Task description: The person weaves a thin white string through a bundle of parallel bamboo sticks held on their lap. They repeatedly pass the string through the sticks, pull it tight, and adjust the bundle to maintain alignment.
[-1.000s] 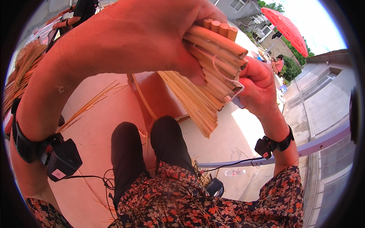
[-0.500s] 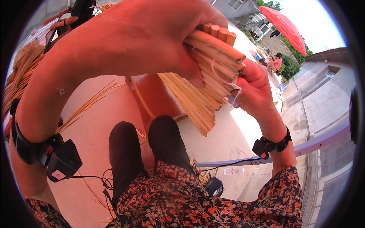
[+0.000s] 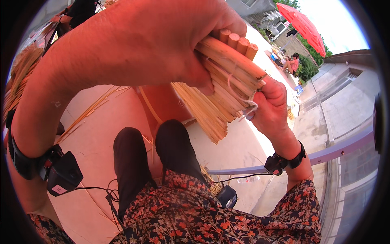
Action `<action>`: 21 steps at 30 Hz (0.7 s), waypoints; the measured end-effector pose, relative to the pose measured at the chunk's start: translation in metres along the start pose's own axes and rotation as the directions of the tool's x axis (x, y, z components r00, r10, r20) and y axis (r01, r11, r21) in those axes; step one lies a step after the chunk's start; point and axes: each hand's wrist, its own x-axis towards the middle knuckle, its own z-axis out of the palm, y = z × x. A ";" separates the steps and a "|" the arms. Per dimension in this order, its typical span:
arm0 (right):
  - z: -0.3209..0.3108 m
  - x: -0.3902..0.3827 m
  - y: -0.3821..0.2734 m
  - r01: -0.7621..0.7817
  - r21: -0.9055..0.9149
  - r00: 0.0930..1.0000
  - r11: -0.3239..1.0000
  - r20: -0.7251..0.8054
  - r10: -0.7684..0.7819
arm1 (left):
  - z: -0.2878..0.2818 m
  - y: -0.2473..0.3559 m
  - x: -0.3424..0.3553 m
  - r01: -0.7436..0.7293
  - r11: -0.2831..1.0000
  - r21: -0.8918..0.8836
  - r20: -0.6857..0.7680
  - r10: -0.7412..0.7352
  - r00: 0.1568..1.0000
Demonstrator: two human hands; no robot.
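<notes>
My left hand (image 3: 166,44) arches over a bundle of pale wooden or reed sticks (image 3: 227,75) in the upper middle, its fingers wrapped round the near end and thumb pressed on the side. Several short round stick ends (image 3: 233,40) poke up at the top. Longer sticks (image 3: 203,116) fan down behind. A thin pale string (image 3: 250,101) crosses the bundle and hangs at its right end. There my right hand (image 3: 272,107) is closed, fingers curled against the sticks and string; part of what it grips is hidden.
Loose sticks (image 3: 87,112) lie on the pale ground left of my knees, with piled stalks (image 3: 20,85) at far left. A reddish board (image 3: 162,101) is behind the bundle. A co-worker (image 3: 77,12) is upper left; another person (image 3: 292,65) sits under a red umbrella (image 3: 304,26). A metal bar (image 3: 325,156) crosses right.
The short round stick ends have moved lower and slightly right as the bundle tipped a little. My right hand has shifted slightly down and left, still closed at the bundle's end.
</notes>
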 end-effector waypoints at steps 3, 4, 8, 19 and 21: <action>0.003 0.005 0.000 0.081 -0.103 0.997 0.991 0.007 -0.080 | 0.000 -0.003 -0.001 -0.004 0.999 0.039 0.017 0.003 1.000; 0.002 0.004 -0.002 0.087 -0.134 0.996 0.987 0.016 -0.086 | -0.004 -0.003 -0.001 -0.019 1.000 0.000 0.021 0.019 1.000; 0.006 0.007 -0.006 0.237 -0.338 0.971 0.911 0.121 -0.207 | -0.004 -0.010 0.006 -0.096 0.987 -0.131 0.053 0.104 0.993; 0.011 0.005 -0.013 0.285 -0.449 0.958 0.847 0.131 -0.254 | -0.013 -0.003 0.008 -0.010 0.999 -0.040 0.144 0.015 0.989; 0.012 0.005 -0.011 0.269 -0.437 0.963 0.858 0.110 -0.245 | -0.006 -0.005 0.005 0.003 0.999 0.051 0.063 -0.006 0.998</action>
